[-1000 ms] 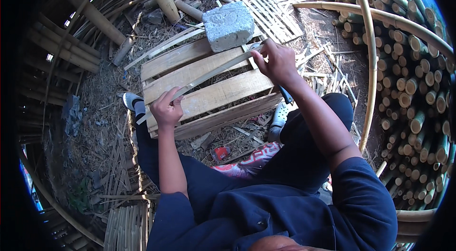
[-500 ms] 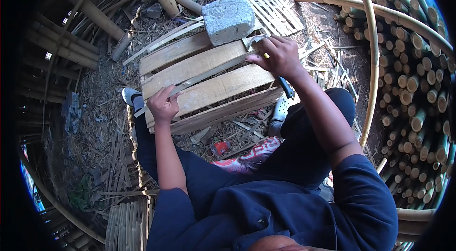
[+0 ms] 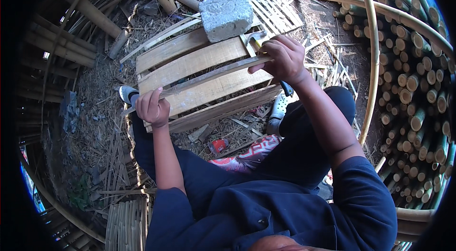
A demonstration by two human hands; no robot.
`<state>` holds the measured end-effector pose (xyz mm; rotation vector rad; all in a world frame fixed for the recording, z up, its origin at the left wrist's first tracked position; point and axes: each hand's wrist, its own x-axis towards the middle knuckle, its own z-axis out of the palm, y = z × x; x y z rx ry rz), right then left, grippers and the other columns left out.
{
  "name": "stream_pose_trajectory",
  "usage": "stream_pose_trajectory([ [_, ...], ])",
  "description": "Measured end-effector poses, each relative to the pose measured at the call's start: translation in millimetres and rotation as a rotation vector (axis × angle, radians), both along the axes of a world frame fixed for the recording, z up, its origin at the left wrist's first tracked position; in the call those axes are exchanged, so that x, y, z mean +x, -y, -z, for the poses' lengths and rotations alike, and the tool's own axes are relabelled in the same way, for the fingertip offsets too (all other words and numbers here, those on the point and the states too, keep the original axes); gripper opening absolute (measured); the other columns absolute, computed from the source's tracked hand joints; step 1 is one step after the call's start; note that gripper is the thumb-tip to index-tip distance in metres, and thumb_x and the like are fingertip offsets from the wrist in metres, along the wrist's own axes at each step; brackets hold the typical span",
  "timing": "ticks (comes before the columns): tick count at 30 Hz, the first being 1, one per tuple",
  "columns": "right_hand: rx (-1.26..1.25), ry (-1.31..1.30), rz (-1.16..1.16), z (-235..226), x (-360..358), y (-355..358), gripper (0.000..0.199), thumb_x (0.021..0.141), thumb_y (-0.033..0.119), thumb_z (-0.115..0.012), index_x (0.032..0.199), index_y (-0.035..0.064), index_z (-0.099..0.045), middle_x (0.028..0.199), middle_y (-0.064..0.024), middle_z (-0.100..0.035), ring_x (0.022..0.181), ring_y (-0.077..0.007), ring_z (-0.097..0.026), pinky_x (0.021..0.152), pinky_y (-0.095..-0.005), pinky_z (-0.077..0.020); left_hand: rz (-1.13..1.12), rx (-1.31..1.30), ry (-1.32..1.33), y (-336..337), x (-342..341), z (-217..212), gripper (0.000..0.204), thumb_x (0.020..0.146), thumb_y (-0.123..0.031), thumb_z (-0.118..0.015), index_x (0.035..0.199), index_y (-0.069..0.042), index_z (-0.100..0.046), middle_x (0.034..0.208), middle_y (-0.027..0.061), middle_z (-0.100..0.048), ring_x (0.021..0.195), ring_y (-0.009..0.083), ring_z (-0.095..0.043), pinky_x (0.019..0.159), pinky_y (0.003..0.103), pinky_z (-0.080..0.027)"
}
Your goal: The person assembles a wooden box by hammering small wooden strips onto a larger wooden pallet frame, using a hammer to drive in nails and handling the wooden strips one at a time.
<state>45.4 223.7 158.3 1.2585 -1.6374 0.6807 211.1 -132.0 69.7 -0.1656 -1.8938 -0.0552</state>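
Note:
A long, thin bamboo strip (image 3: 216,70) stretches between my hands, slanting up to the right over a slatted wooden crate (image 3: 209,91). My left hand (image 3: 153,107) pinches it near its left end, above the crate's left edge. Closer to the other end, my right hand (image 3: 284,58) grips the strip between thumb and fingers. Under the right hand lies a hammer (image 3: 287,88); its metal head and the dark end of its handle show, while the middle is hidden. Behind the strip, a rough grey concrete block (image 3: 226,15) rests on the crate's far side.
A slatted bamboo panel (image 3: 273,7) lies beyond the block. Stacked bamboo poles (image 3: 413,84) fill the right, with a curved bamboo pole (image 3: 373,61) in front of them. Near my legs lie a red wrapper (image 3: 218,146) and a printed sack (image 3: 251,156). Strips and shavings litter the ground.
My left hand has shifted slightly left and up, its fingers now straighter. My right hand has moved a little right and down, uncovering more of the hammer head. The strip has turned between them.

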Motion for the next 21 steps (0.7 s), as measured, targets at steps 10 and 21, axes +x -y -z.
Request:
stream_pose_trajectory([
  [10, -0.056, 0.054, -0.061, -12.6, 13.5, -4.4, 0.043, 0.072, 0.036, -0.088, 0.089, 0.0087, -0.06, 0.081, -0.0042, -0.068, 0.069, -0.02, -0.066, 0.055, -0.031, -0.0525, -0.032, 0.001, -0.016, -1.0, 5.4, 1.3, 0.038, 0.072, 0.009, -0.068, 0.103, -0.011, -0.077, 0.088, 0.0054, -0.065, 0.079, 0.0257, -0.064, 0.076, 0.039, -0.05],
  [21, -0.098, 0.297, -0.137, -21.3, 39.6, -21.3, 0.027, 0.073, 0.018, -0.087, 0.08, 0.0083, -0.063, 0.088, -0.0073, -0.071, 0.075, -0.0255, -0.069, 0.059, -0.0349, -0.0548, 0.012, -0.039, -0.092, -6.0, 12.6, -18.7, 0.033, 0.08, 0.005, -0.074, 0.107, -0.013, -0.073, 0.09, 0.0035, -0.063, 0.082, 0.0247, -0.062, 0.077, 0.039, -0.05],
])
